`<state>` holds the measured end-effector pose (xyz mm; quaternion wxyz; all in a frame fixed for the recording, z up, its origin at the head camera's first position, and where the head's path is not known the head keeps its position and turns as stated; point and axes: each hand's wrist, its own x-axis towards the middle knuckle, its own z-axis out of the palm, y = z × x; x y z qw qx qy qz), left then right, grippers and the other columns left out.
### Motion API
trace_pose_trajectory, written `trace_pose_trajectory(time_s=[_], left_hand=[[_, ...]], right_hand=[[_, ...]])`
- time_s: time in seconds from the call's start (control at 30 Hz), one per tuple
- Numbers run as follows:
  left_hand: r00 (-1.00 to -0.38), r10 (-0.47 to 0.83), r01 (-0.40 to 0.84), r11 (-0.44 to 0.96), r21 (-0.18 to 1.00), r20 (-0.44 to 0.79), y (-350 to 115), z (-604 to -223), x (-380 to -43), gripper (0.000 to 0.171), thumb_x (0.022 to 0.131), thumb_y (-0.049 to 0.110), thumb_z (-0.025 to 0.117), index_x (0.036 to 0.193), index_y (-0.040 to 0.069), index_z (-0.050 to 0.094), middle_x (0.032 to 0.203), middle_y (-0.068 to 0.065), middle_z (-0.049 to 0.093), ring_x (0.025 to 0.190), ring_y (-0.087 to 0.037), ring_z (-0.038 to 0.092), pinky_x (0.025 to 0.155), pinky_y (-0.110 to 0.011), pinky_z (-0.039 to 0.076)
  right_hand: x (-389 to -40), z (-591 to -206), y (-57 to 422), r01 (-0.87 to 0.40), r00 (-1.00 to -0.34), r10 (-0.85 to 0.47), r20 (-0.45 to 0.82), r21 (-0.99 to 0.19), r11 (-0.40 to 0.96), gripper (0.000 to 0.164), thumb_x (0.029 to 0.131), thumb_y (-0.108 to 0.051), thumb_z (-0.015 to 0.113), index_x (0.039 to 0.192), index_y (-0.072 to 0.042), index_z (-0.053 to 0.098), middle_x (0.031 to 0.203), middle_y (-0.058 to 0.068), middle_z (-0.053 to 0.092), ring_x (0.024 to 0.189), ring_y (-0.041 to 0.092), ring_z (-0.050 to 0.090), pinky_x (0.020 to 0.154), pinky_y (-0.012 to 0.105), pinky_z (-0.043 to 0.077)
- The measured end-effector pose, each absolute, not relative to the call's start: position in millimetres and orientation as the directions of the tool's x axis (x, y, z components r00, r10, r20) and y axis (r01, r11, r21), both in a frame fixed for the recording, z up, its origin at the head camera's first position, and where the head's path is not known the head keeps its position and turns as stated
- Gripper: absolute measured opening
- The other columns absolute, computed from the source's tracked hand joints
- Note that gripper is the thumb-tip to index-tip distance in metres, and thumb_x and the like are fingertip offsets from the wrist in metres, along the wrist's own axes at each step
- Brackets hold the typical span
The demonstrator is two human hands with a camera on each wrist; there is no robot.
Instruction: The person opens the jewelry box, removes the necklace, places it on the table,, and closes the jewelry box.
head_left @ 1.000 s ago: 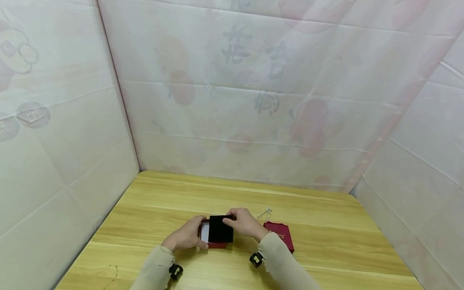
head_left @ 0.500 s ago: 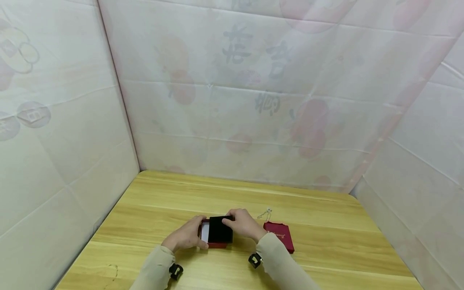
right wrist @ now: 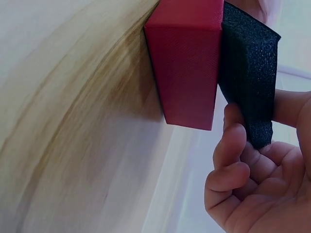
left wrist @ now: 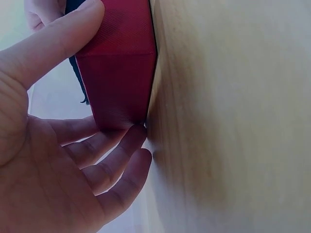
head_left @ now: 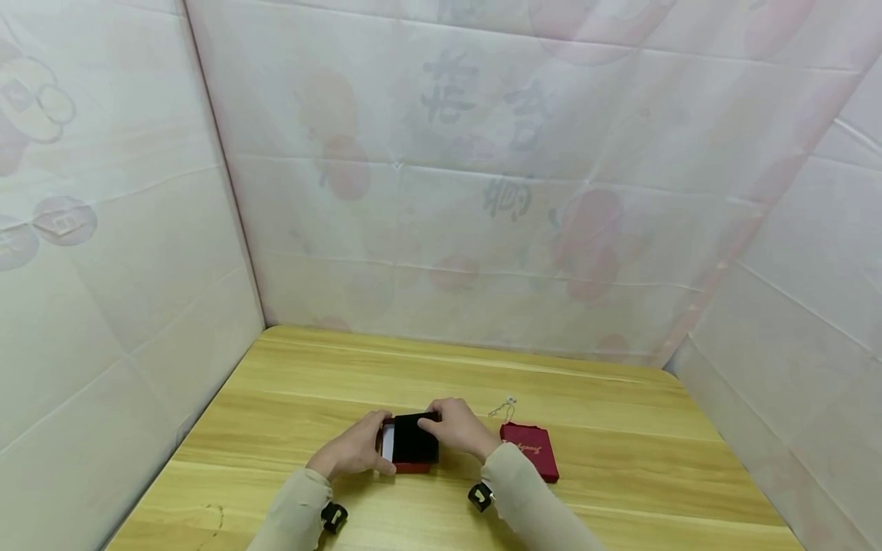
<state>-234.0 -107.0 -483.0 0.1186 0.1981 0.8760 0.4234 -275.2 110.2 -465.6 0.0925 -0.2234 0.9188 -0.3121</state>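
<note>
A small red box (head_left: 413, 467) with a white inside sits on the table. My left hand (head_left: 353, 447) grips its left side, the thumb on the near wall and fingers around the far side, as the left wrist view shows. A square black foam pad (head_left: 412, 442) lies across the box's top, leaving a white strip showing at the left. In the right wrist view the pad (right wrist: 252, 73) tilts, its outer edge raised off the rim of the box (right wrist: 187, 73). My right hand (head_left: 463, 428) pinches that edge between thumb and curled fingers.
Right of my right hand lies a flat dark red square (head_left: 534, 451) with gold lettering. Behind it is a thin silvery chain (head_left: 510, 409). The wooden table (head_left: 331, 367) is walled by printed fabric (head_left: 448, 229) at the back and both sides.
My right hand has shifted slightly left with the foam pad, so the white strip is narrower. The left hand and red box stay in place.
</note>
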Motion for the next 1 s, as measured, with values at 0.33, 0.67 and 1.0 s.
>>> trace_pose_trajectory(time_s=[0.33,0.67,1.0], left_hand=[[-0.893,0.448,0.251,0.565,0.786,-0.037,-107.1,-483.4,-234.8,0.088,0.069,0.018,0.086,0.136,-0.01,0.036,0.125,-0.02,0.048,0.107,-0.03,0.05,0.093,-0.05,0.04],[-0.891,0.452,0.243,0.56,0.793,-0.046,-106.9,-483.9,-234.7,0.09,0.069,0.017,0.086,0.137,-0.01,0.035,0.127,-0.021,0.047,0.107,-0.031,0.05,0.093,-0.051,0.039],[-0.892,0.45,0.235,0.549,0.802,-0.047,-107.0,-486.5,-235.5,0.088,0.069,0.016,0.085,0.136,-0.009,0.036,0.127,-0.02,0.047,0.108,-0.031,0.049,0.092,-0.051,0.039]], right_hand=[[-276.1,-468.5,104.3,-0.383,-0.879,-0.476,0.001,-0.595,0.707,0.017,0.091,-0.028,0.063,0.091,-0.013,0.07,0.086,-0.005,0.066,0.077,0.008,0.059,0.066,0.029,0.049],[-271.8,-466.7,97.3,-0.362,-0.883,-0.468,-0.025,-0.598,0.715,0.017,0.091,-0.026,0.064,0.093,-0.01,0.07,0.088,-0.001,0.066,0.075,0.009,0.059,0.066,0.029,0.049],[-271.4,-469.6,91.7,-0.361,-0.895,-0.445,-0.007,-0.575,0.735,0.017,0.091,-0.026,0.064,0.092,-0.01,0.071,0.087,-0.001,0.066,0.076,0.011,0.06,0.066,0.029,0.05]])
